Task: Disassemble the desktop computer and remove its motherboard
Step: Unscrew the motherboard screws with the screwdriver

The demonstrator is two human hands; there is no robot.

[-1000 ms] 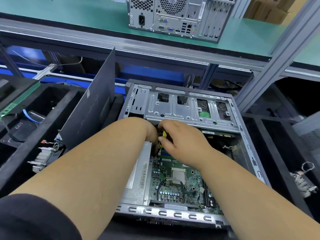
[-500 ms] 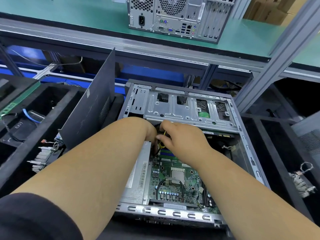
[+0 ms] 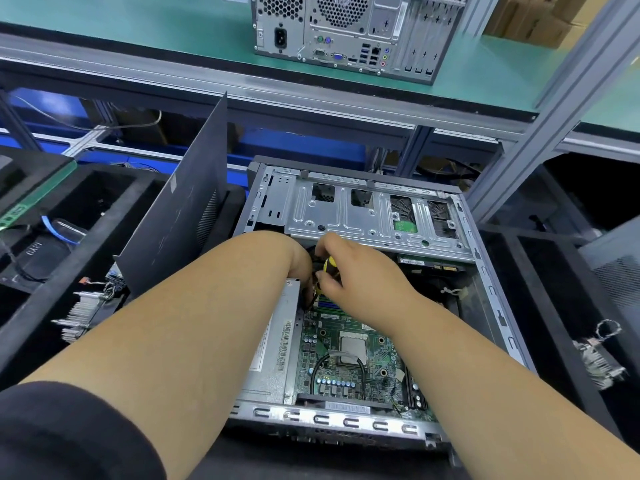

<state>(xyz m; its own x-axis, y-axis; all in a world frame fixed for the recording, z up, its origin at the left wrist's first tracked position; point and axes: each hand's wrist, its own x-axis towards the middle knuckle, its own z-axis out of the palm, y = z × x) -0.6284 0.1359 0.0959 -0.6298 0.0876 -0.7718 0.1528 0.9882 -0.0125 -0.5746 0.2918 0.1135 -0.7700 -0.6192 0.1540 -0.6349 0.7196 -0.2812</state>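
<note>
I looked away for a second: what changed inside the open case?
Little. The right hand keeps its grip on the yellow-and-black screwdriver, shifted slightly toward the left hand. The left hand, motherboard and side panel stayed put.

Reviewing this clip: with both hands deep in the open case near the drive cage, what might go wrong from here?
1. The right hand grips a yellow-and-black screwdriver just above the motherboard; a slip might gouge it.
2. The left hand is mostly hidden beside the tip and could get jabbed.
3. The drive cage edge sits right over both hands and might scrape them.
</note>
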